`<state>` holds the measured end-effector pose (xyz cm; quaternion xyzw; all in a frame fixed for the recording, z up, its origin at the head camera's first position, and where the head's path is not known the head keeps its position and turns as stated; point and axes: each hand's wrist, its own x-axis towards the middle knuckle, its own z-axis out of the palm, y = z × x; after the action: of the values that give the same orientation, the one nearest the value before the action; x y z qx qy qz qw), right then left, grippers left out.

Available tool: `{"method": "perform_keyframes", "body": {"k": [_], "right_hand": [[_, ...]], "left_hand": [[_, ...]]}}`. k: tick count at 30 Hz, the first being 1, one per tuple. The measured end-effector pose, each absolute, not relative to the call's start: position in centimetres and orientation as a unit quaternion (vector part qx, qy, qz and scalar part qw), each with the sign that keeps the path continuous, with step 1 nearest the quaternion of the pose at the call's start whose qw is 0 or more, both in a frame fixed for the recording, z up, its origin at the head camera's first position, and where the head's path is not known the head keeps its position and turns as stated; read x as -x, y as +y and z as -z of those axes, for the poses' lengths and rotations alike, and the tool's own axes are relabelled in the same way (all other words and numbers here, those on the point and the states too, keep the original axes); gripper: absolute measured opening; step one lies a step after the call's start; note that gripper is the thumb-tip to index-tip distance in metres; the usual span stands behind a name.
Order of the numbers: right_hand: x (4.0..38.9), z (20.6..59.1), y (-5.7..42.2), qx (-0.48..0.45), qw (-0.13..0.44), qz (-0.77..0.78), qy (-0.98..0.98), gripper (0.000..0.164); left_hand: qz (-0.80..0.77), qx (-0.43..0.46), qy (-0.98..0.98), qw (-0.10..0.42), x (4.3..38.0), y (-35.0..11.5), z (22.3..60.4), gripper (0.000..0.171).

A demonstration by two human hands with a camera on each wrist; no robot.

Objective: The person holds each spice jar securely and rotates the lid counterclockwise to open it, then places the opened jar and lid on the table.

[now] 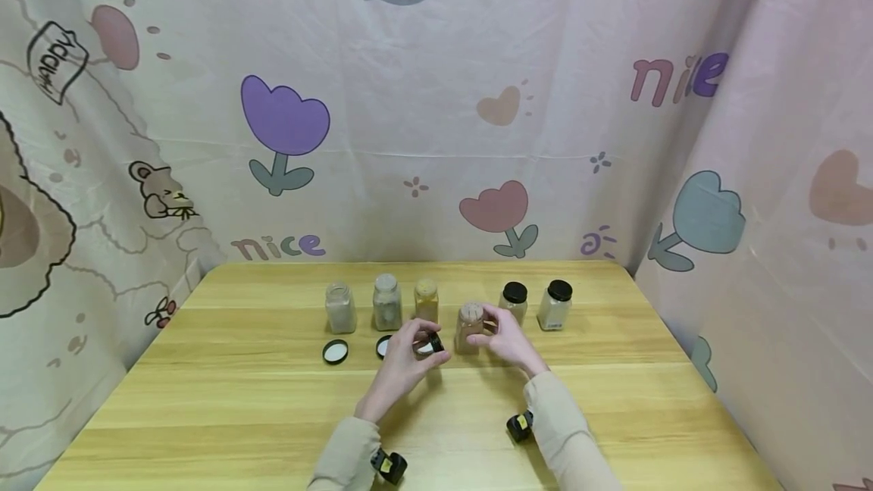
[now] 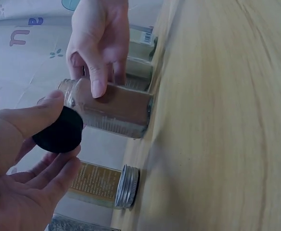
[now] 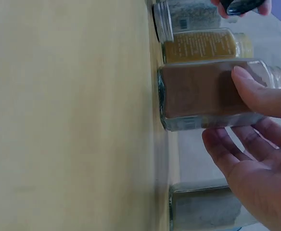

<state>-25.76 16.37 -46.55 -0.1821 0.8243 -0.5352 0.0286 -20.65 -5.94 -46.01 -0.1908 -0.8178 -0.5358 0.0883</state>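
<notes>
My left hand (image 1: 408, 358) pinches a black screw lid (image 2: 61, 131) between thumb and fingers, just beside the mouth of a glass jar of brown powder (image 3: 203, 94). That jar stands upright on the table with its top uncovered. My right hand (image 1: 503, 336) holds it from the right side, thumb on the near face and fingers around the back. Left of it stands an uncapped jar of yellow powder (image 1: 427, 301), with a loose lid (image 2: 127, 186) lying in front.
Farther left are two more uncapped jars, one greenish-grey (image 1: 387, 305) and one pale (image 1: 340, 311). An upturned lid (image 1: 335, 351) lies before the pale one. Two black-capped jars, one (image 1: 514, 300) partly behind my right hand and another (image 1: 555, 306), stand right. A printed curtain (image 1: 409, 97) hangs behind the table.
</notes>
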Motion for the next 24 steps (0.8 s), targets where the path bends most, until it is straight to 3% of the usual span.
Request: {"method": "perform_keyframes", "body": {"k": [15, 24], "right_hand": [[28.3, 46.3, 14.8, 0.126, 0.007, 0.529, 0.839, 0.062], [28.9, 46.5, 14.4, 0.127, 0.004, 0.532, 0.837, 0.069]], "left_hand": [[0.527, 0.184, -0.826, 0.073, 20.8, -5.2, 47.5, 0.039], [0.460, 0.185, -0.861, 0.114, 20.9, -4.8, 47.7, 0.039]]}}
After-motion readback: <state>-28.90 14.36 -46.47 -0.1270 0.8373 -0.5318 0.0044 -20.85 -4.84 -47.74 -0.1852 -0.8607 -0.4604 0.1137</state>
